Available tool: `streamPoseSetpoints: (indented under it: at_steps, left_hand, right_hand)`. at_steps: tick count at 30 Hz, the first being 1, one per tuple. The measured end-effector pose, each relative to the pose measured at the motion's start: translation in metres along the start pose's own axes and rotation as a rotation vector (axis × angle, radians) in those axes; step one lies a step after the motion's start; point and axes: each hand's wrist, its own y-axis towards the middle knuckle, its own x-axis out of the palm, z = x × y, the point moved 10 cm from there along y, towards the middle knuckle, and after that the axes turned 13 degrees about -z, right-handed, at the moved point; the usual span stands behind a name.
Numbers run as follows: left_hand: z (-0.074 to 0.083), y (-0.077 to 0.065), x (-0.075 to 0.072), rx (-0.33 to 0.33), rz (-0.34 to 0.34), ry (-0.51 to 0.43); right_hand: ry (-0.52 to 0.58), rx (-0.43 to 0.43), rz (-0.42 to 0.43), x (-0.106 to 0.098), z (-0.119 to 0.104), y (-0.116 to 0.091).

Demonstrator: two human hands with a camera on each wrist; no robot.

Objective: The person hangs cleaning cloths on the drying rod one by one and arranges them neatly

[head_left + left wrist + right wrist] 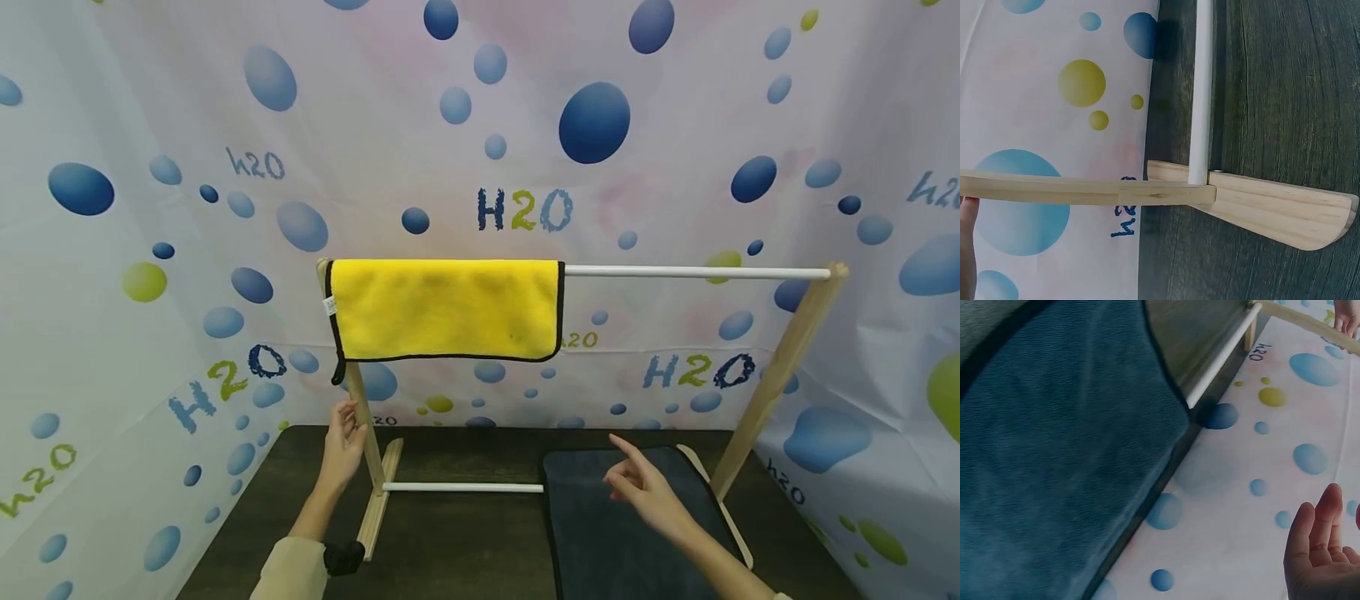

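A yellow towel (446, 308) with black edging hangs over the upper white rod (697, 272) at the left end of a wooden rack. My left hand (345, 437) is beside the rack's left post (363, 425), below the towel's corner loop; its fingers are loosely bent, and a fingertip (969, 209) meets the post's edge in the left wrist view. A dark blue towel (618, 525) lies spread at the right, covering part of the lower rod (465, 487). Over it hovers my right hand (645, 492), index finger extended, holding nothing. In the right wrist view its fingers (1319, 534) look relaxed.
The rack's right post (780, 383) slants up beyond the blue towel. Wooden feet (381, 500) stand on the dark wood-grain table (450, 550). Behind and at both sides hangs a white curtain (390, 150) with blue bubbles and H2O lettering.
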Motion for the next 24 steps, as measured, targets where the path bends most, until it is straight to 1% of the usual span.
streamPoseSetpoints:
  at_steps: [2, 3, 6, 8, 10, 12, 15, 18, 20, 24]
  left_hand:
    - [0.001, 0.001, 0.000, 0.026, 0.007, 0.031]
    - [0.003, 0.001, -0.001, 0.044, 0.011, 0.061]
    - [0.007, 0.002, -0.002, 0.100, 0.013, 0.187]
    - [0.010, 0.002, -0.003, 0.135, 0.023, 0.268]
    - [0.012, 0.001, -0.003, 0.162, 0.025, 0.320]
    - [0.012, 0.001, -0.003, 0.176, 0.028, 0.350]
    - [0.011, 0.000, -0.002, 0.184, 0.034, 0.370]
    - [0.013, 0.000, -0.001, 0.206, 0.041, 0.401]
    - [0.016, -0.001, 0.000, 0.237, 0.045, 0.422]
    - [0.021, -0.002, 0.003, 0.294, 0.054, 0.470]
  right_hand:
    - [0.001, 0.031, 0.016, -0.004, 0.007, -0.004]
    - [0.005, 0.043, 0.021, -0.006, 0.011, -0.006]
    - [0.007, 0.070, 0.034, -0.011, 0.022, -0.012]
    - [0.015, 0.072, 0.014, -0.012, 0.030, -0.014]
    - [0.049, 0.103, -0.013, -0.015, 0.044, -0.017]
    - [0.089, 0.133, -0.045, -0.018, 0.058, -0.020]
    - [0.141, 0.209, -0.086, -0.022, 0.080, -0.026]
    - [0.157, 0.242, -0.122, -0.026, 0.096, -0.032]
    - [0.168, 0.261, -0.143, -0.027, 0.105, -0.037]
    - [0.169, 0.270, -0.167, -0.030, 0.116, -0.045]
